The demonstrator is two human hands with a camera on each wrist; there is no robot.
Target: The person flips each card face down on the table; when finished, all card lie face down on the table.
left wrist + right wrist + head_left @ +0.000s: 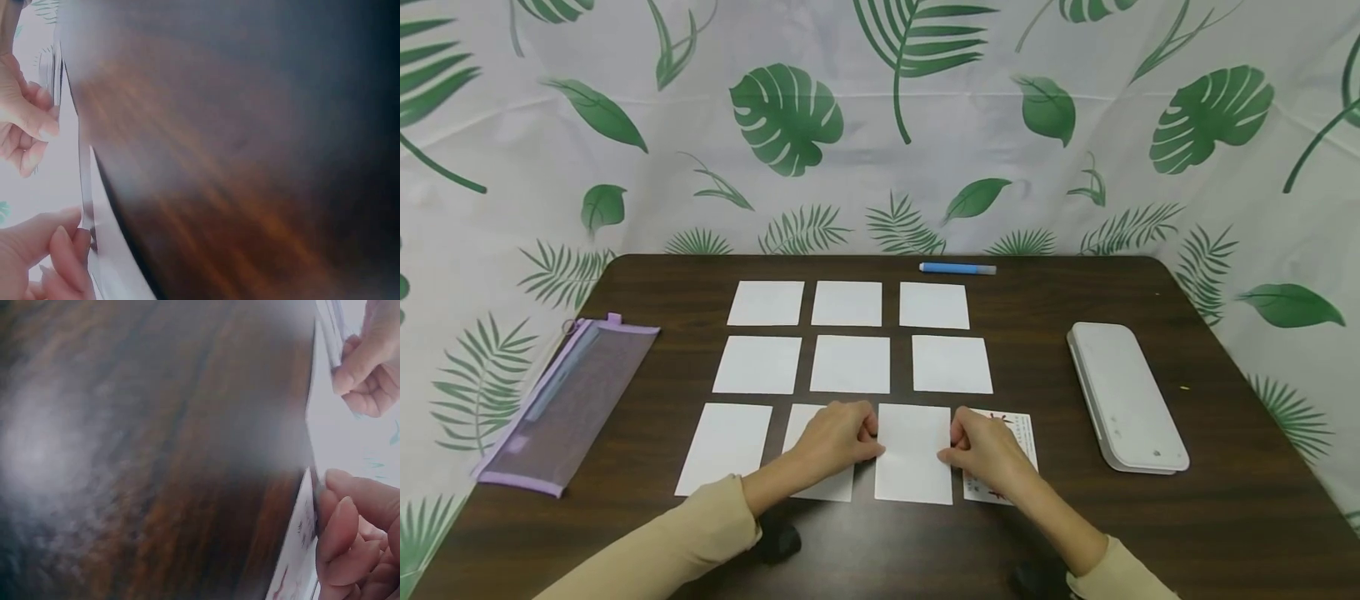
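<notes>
Hands: left hand (838, 437) and right hand (981, 450) each pinch a side edge of a blank white card (914, 454) | card: front row of a card grid, flat on the table (1150, 533) | container: purple mesh pencil pouch (568, 404) at left, contents unclear | printed card (1018, 437) under right hand.

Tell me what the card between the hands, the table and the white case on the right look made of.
Card: thin matte white paper or cardstock, lying flat.
Table: dark wood or wood-look laminate, visible grain, slight sheen.
White case: probably moulded plastic, smooth, with rounded corners.
</notes>
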